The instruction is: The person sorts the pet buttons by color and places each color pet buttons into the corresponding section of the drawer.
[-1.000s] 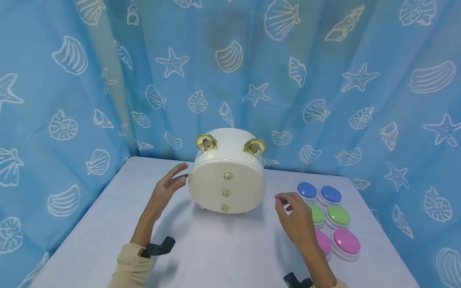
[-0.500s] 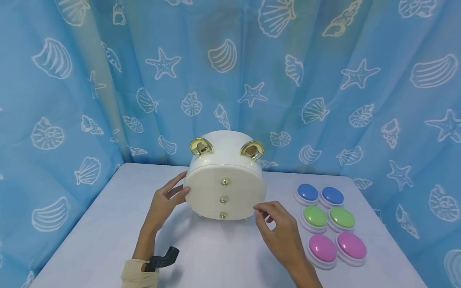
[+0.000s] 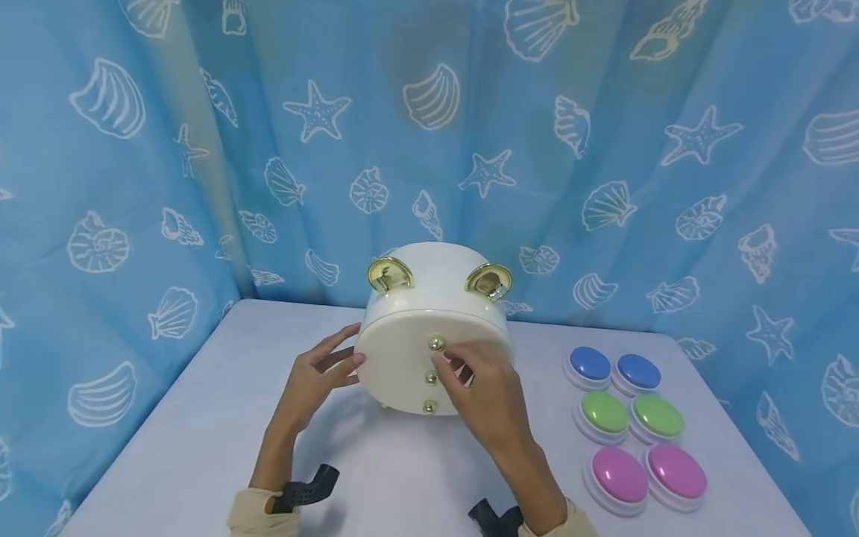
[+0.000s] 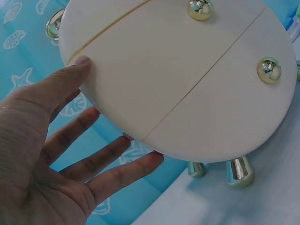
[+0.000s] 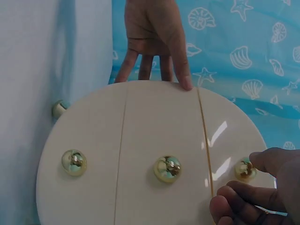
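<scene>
A white oval jewelry box with gold ears stands at the table's middle. In the right wrist view, seams split its front into three drawers, each with a round gold knob. My left hand rests at the box's left side. Its thumb lies on the front edge, with its fairly straight fingers along the side. My right hand is at the front, with thumb and index finger around the top knob; the other fingers curl below. The middle knob and bottom knob are untouched.
Right of the box, push-button lights stand in two columns on the white table: blue, green and pink. A blue shell-print curtain hangs behind and at the sides. Short gold feet carry the box.
The right hand has moved left from beside the lights to the box's top knob. My left hand has come in from the left to touch the box's side. The head view has shifted slightly.
</scene>
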{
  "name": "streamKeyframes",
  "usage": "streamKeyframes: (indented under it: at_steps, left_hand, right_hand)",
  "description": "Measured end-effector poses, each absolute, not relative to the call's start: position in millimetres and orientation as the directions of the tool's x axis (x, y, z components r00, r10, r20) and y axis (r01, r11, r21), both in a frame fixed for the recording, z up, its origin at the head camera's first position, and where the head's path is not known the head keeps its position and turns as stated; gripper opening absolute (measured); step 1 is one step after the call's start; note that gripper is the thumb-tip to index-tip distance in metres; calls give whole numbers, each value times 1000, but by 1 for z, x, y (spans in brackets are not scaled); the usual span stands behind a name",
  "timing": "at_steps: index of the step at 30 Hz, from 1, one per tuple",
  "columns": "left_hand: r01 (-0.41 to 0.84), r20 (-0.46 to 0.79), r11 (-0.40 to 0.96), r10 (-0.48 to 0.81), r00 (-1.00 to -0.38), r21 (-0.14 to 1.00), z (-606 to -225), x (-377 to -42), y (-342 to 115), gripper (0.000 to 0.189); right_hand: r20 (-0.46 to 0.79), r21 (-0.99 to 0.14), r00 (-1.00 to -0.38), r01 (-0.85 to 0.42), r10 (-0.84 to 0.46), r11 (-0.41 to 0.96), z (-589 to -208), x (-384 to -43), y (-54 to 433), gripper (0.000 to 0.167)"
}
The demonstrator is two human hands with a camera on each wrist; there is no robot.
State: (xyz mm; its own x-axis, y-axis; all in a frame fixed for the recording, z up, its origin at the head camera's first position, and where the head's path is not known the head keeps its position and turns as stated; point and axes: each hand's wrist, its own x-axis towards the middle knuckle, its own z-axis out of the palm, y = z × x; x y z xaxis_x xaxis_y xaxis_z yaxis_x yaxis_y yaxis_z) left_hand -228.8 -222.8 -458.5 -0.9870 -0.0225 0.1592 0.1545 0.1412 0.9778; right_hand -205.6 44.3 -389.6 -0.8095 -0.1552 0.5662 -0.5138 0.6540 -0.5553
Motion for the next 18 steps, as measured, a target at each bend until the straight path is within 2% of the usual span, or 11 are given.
streamKeyframes:
  at_steps: [6,12,18]
  left_hand:
    - [158,162,142,-17,-987,977,-456,-227,-222,57]
    - [166,170,131,-14,-985,977,-453,-225,-222,57]
    - [166,168,129,-5,-986,978,-455,-227,-222,57]
  right_hand:
    - [595,-527,-794,-503,-125,685,-387,-211,35,14]
    - [625,-488,-771,-510,-124,708,-383,-216,26,25]
    - [660,-504,-740,-564,-130,654,-387,-216,27,19]
